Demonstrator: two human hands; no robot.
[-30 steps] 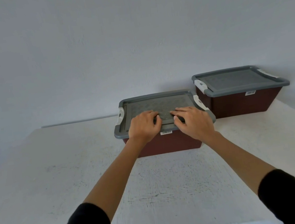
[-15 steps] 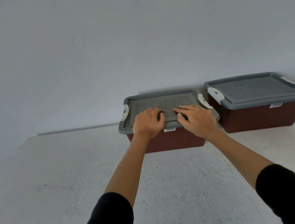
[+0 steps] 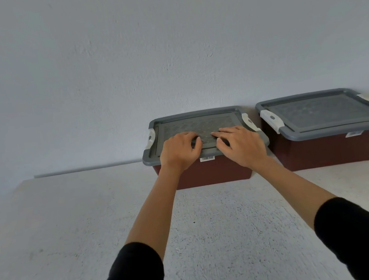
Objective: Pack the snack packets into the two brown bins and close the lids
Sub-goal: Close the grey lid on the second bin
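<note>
Lid (image 3: 200,123) under hands (2, palms down)

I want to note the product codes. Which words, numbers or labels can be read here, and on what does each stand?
No text can be read.
White barcode sticker on the front rim of the left bin: bars only, digits too small.
White sticker on the front rim of the right bin: blurred, unreadable.

Left hand (image 3: 180,152) and right hand (image 3: 241,146) palm-down, fingers curled.
</note>
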